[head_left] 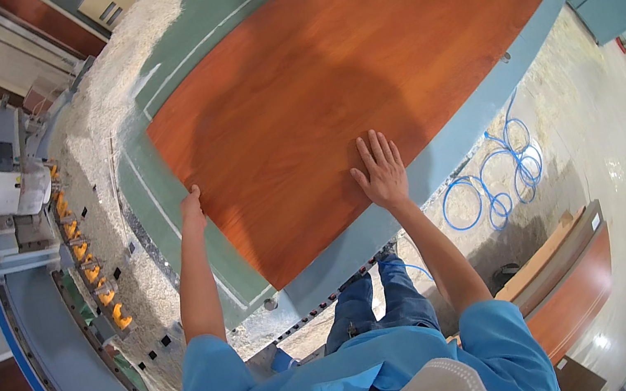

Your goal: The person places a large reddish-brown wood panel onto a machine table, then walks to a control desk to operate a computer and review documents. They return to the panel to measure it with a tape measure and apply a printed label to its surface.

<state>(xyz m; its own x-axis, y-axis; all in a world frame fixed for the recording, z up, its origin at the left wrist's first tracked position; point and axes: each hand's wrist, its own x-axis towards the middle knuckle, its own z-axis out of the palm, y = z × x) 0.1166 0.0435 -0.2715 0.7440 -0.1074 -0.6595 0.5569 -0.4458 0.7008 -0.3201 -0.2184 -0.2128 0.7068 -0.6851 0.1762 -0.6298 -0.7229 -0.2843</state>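
On the green table (148,193) lies a board (281,109), left hand (192,208) gripping its edge, right hand (384,178) spread atop, seemingly steadying it.

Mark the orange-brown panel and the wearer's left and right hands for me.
Orange-brown panel (313,103): head view, middle of its top face.
Left hand (193,206): head view, back of the hand.
Right hand (384,176): head view, back of the hand.
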